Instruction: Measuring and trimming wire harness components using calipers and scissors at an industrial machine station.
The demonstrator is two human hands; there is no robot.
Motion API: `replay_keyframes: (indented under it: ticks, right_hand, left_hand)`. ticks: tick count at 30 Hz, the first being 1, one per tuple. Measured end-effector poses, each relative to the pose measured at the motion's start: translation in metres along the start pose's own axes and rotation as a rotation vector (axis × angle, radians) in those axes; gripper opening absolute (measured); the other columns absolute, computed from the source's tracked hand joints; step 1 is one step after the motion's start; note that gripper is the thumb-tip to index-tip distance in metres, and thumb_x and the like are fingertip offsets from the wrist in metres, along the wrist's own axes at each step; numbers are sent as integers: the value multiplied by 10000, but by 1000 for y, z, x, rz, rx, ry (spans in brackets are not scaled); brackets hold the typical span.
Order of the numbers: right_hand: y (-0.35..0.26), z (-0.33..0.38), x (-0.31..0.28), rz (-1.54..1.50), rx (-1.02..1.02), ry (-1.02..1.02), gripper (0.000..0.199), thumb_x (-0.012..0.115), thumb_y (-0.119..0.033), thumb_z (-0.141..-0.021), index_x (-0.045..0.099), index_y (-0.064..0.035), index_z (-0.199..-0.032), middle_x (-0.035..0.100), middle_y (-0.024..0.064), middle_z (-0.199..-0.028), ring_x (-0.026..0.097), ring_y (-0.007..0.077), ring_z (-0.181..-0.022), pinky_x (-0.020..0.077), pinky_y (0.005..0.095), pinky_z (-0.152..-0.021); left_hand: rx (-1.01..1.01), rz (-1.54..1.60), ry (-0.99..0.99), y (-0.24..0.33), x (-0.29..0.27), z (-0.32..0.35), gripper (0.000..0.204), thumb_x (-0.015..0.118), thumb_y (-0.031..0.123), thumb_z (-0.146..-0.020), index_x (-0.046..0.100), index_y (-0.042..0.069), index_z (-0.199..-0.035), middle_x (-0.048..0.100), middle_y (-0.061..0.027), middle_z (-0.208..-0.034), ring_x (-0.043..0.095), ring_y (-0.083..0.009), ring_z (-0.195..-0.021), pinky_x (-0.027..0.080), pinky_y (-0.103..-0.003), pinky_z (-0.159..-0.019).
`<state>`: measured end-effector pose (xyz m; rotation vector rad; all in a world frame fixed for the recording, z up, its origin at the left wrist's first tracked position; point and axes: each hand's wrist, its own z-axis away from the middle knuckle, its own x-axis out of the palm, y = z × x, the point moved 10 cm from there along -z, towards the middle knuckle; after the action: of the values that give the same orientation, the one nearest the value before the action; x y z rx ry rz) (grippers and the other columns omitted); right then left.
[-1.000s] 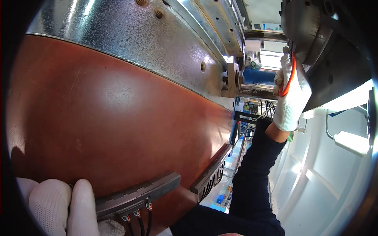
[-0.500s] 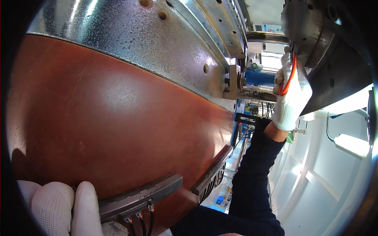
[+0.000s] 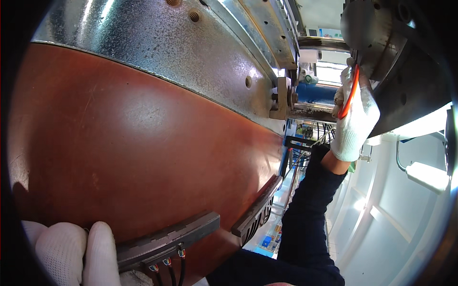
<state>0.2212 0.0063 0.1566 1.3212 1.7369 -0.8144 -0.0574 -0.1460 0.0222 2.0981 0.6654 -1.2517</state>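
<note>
My right hand (image 3: 355, 114), in a white knit glove, is raised at the upper right, closed round a hand tool with a red handle (image 3: 353, 93). The tool's working end is up against dark metal parts and too unclear to tell its kind. At the lower left, my left hand (image 3: 78, 255), in a white glove, has its fingers bent over the left end of a dark curved strip (image 3: 167, 238), with a fingertip showing below it. Thin black cables (image 3: 174, 274) with multicoloured wire ends come off the strip's lower side. A large reddish-brown panel (image 3: 143, 157) lies behind the strip.
Above the panel is a grey metal plate (image 3: 157, 52) with threaded holes. A metal block (image 3: 282, 97) and horizontal rods (image 3: 324, 44) stand between it and a large dark round part (image 3: 405, 95). A second dark slotted strip (image 3: 257, 207) sits right of the first. A lamp (image 3: 426, 176) hangs at the right.
Both hands stay almost in place. My right hand has shifted very slightly down with the red-handled tool, and the view has moved a little.
</note>
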Motion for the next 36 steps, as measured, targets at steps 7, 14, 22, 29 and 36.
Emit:
replay_keyframes:
  ticks: [7,14,22,29,36]
  right_hand:
    - [7,-2,1,117,7,-61,310,575,-156,-965,657,68,-1163,695,129,-912,602,134,-751,488,254,-711]
    - [7,-4,-3,-88,-16,-11,348,608,-195,-963,647,64,-1192,618,62,-782,523,66,-624,365,194,-562]
    - [6,-6,3,-42,-6,-14,335,644,-253,-946,676,38,-1110,551,5,-645,456,40,-502,319,194,-454]
    - [15,1,4,-61,219,-81,323,625,-207,-950,663,34,-1161,644,46,-787,533,69,-611,410,216,-545]
    - [11,-2,0,-63,110,-48,328,636,-194,-939,659,37,-1171,674,82,-843,573,100,-666,445,229,-604]
  left_hand:
    - [33,25,117,0,1,1,206,653,283,-810,711,135,-939,591,7,-877,494,-170,-680,428,-302,-637]
    - [101,-1,67,4,-1,1,196,636,288,-842,715,137,-937,593,3,-877,503,-173,-678,428,-300,-634]
    - [109,-20,210,4,2,6,187,615,284,-867,714,142,-938,600,-4,-867,506,-175,-671,425,-296,-618]
    - [92,-50,162,1,-1,8,163,618,239,-833,700,140,-934,594,-3,-856,499,-175,-658,424,-303,-600]
    - [52,-7,149,-1,0,3,171,623,240,-815,698,140,-932,586,-3,-855,492,-178,-663,424,-305,-598]
